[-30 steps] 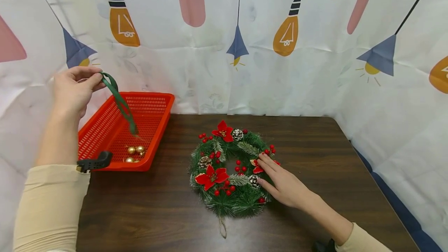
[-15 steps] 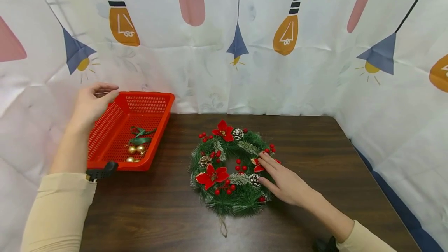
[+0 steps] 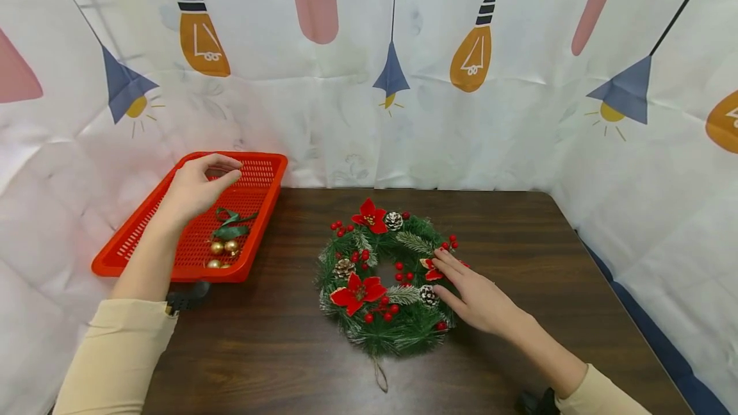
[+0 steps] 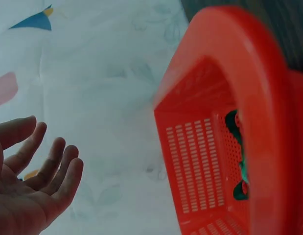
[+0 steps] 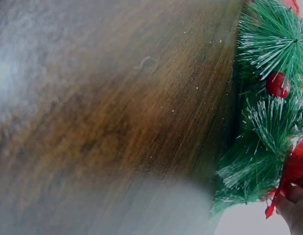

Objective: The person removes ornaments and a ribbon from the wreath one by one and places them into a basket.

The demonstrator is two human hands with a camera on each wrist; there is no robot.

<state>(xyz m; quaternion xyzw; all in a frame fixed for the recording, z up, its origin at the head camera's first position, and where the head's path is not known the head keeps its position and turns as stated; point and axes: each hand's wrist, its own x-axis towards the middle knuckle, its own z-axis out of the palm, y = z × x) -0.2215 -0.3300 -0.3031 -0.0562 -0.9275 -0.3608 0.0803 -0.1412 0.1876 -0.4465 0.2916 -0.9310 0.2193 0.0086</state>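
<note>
A green wreath [image 3: 398,340] with red poinsettias, berries and pinecones lies flat on the table. My right hand [image 3: 481,300] rests on its right side, fingers extended over a red flower [image 3: 431,270]. Above the red plastic basket [image 3: 262,229] hovers my left hand [image 3: 198,189], holding nothing, with thumb and fingers apart. In the left wrist view that same hand [image 4: 36,183] has loosely bent fingers beside the basket's wall. Inside the basket lie a green ribbon [image 3: 232,232] and several gold balls [image 3: 216,248].
A brown wooden table [image 3: 277,351] carries the basket at left and the wreath at centre. Behind it hangs a white curtain [image 3: 346,114] printed with lamps. A twine loop [image 3: 380,376] sticks out from the wreath's near edge.
My left hand has let go of the green ribbon, which dropped into the basket, and has moved right over the basket. The wreath has shifted slightly right with my right hand on it.
</note>
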